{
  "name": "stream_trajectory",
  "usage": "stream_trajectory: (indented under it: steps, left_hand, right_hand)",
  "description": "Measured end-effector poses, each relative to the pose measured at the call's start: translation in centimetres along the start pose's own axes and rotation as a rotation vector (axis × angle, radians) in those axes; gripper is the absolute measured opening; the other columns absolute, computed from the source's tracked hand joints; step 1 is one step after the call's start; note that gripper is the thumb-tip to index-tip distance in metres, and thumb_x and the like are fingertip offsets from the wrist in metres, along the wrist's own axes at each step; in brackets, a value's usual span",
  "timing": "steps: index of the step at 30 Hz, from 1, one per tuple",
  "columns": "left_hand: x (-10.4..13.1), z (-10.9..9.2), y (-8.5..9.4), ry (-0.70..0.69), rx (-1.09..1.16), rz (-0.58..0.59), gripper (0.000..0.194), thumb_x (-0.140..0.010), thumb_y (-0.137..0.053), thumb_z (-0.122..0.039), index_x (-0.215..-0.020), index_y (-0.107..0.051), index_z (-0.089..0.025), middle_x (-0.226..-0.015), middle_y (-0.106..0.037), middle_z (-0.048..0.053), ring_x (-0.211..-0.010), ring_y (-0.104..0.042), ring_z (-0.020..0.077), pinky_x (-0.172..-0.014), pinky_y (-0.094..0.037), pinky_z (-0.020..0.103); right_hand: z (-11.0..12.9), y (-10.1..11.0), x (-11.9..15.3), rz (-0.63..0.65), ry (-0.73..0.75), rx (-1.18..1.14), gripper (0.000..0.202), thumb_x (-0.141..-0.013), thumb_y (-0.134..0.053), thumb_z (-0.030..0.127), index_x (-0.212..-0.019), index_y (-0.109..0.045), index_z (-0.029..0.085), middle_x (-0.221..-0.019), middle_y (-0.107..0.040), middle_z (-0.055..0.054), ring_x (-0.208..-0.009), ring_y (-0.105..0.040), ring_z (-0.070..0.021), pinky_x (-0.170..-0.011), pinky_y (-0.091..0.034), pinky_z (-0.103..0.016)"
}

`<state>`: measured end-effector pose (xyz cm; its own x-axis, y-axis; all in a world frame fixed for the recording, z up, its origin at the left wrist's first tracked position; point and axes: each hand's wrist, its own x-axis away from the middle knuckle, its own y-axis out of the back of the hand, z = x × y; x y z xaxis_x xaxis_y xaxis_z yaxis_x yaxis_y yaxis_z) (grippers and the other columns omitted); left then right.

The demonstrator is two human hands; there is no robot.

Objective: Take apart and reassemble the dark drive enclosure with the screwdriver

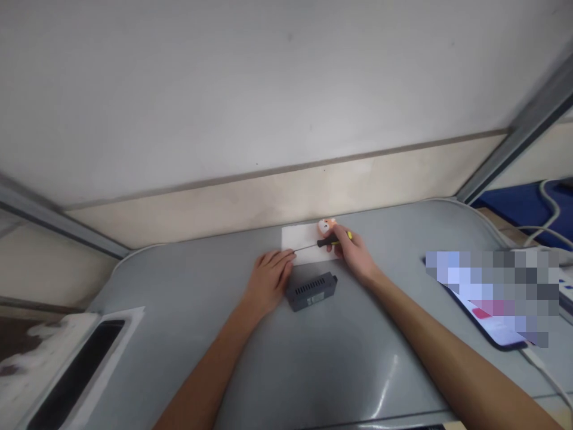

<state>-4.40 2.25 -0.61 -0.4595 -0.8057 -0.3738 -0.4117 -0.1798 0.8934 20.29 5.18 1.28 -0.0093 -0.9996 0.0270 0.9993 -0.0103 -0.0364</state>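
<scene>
1. The vented box lies on the grey bench in front of me, slots on top and a pale label on the side facing me.
2. My right grip, beyond the box and to its right, is closed around the black-and-yellow handle of a screwdriver.
3. The screwdriver lies just past the box, its thin shaft pointing left to my other fingertips.
4. My left grip rests just left of the box, fingers together; I cannot tell whether they pinch anything.
5. Behind the box is a white sheet, with a small orange-and-white figure at my right fingers.
6. Well right of the box lies a lit phone, partly blurred out; well left, a dark flat panel.
</scene>
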Motion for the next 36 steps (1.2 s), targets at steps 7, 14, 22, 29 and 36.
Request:
stream_trajectory:
  steps: [7,14,22,29,36]
  left_hand:
    - [0.0,0.31,-0.21,-0.032,-0.011,0.019,0.038,-0.111,-0.039,-0.031,-0.135,-0.067,-0.023,-0.139,-0.069,0.009,-0.129,-0.059,0.0236,-0.107,-0.046,0.048]
    - [0.1,0.53,-0.54,-0.041,0.024,0.01,0.041,-0.111,-0.038,-0.031,-0.142,-0.063,-0.024,-0.138,-0.07,0.009,-0.126,-0.056,0.0248,-0.107,-0.046,0.049]
    - [0.16,0.4,-0.3,-0.058,0.004,0.008,0.041,-0.11,-0.039,-0.033,-0.141,-0.065,-0.027,-0.143,-0.066,0.009,-0.119,-0.054,0.0251,-0.105,-0.045,0.047]
    - [0.12,0.44,-0.25,-0.06,0.028,0.049,0.04,-0.111,-0.039,-0.031,-0.143,-0.062,-0.025,-0.147,-0.064,0.007,-0.121,-0.052,0.0261,-0.106,-0.044,0.05]
    - [0.19,0.39,-0.26,-0.065,0.049,0.038,0.039,-0.11,-0.041,-0.03,-0.142,-0.063,-0.025,-0.146,-0.064,0.007,-0.12,-0.052,0.0261,-0.106,-0.043,0.05]
  right_hand:
    - [0.0,0.05,-0.14,-0.009,0.001,-0.022,0.048,-0.092,-0.052,0.068,-0.084,-0.066,0.022,-0.066,-0.06,0.001,-0.056,-0.045,-0.0138,-0.057,-0.033,-0.029]
    - [0.06,0.12,-0.1,0.002,-0.009,-0.03,0.048,-0.093,-0.051,0.066,-0.083,-0.066,0.023,-0.065,-0.06,0.002,-0.055,-0.044,-0.0134,-0.055,-0.032,-0.029]
    - [0.0,0.22,-0.14,-0.001,-0.004,-0.025,0.048,-0.093,-0.051,0.067,-0.082,-0.066,0.023,-0.065,-0.06,0.002,-0.055,-0.045,-0.0133,-0.056,-0.034,-0.029]
    - [-0.15,0.31,-0.25,-0.014,-0.008,-0.067,0.047,-0.092,-0.053,0.066,-0.08,-0.066,0.022,-0.063,-0.058,0.001,-0.054,-0.044,-0.0131,-0.053,-0.031,-0.028]
    - [-0.33,0.34,-0.34,-0.012,-0.019,-0.079,0.045,-0.094,-0.053,0.064,-0.08,-0.065,0.022,-0.064,-0.058,0.001,-0.056,-0.043,-0.0134,-0.054,-0.029,-0.028]
